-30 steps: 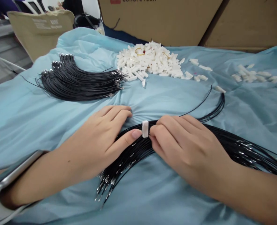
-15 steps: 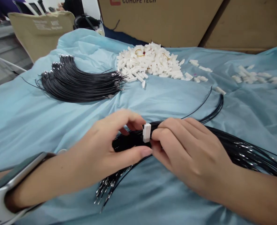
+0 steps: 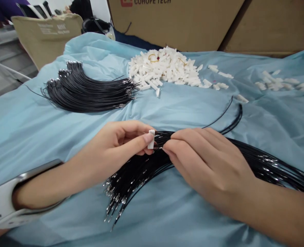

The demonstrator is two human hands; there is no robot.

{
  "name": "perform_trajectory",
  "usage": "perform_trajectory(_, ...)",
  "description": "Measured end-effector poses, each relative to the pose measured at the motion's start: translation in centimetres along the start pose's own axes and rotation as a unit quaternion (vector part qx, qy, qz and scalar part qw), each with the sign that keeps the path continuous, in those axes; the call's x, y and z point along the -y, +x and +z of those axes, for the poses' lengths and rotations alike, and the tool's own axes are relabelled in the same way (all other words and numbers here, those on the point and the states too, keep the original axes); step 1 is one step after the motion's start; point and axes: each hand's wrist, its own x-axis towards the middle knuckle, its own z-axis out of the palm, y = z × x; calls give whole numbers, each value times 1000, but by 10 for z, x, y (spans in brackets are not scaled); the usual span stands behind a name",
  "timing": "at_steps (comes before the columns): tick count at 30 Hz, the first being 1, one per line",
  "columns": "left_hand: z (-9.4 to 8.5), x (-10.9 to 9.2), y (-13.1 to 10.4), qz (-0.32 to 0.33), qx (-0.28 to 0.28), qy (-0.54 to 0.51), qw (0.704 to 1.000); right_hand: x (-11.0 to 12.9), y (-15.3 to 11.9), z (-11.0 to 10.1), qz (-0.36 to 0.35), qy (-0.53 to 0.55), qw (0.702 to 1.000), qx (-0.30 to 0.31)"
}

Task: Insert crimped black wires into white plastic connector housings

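Note:
My left hand [image 3: 126,140] pinches a small white plastic connector housing [image 3: 151,143] between thumb and fingers. Just to its right, my right hand [image 3: 206,161] is closed on a thin black wire, whose silvery metal tip points at the housing. Several black wires run from the housing toward my right hand and bend at a looped end [image 3: 235,120] beyond it. Beneath both hands lies a bundle of black wires [image 3: 141,171] with crimped metal ends. My right palm and fingertips hide part of the wires.
Across the light blue cloth [image 3: 77,137] lies another bundle of black wires [image 3: 87,89]. Behind it is a heap of white connector housings [image 3: 164,67], with more housings [image 3: 280,82] scattered right. Cardboard boxes [image 3: 177,27] stand at the back; a chair back [image 3: 49,37] is at upper left.
My left hand has closed on the white connector housing, which has shifted slightly left and turned. My right fingertips now show a wire's metal tip. More of the lower bundle shows.

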Motion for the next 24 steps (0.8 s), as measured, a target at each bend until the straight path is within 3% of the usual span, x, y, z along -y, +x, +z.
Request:
perform_trajectory(6,0,-2,0,-32,-4,-17,999,0,0,-3,-23,7,1000,-12)
perform_trajectory(24,4,-1,-1,-17,-3,-16,1000,2,2,-2,-34,46,998,-19)
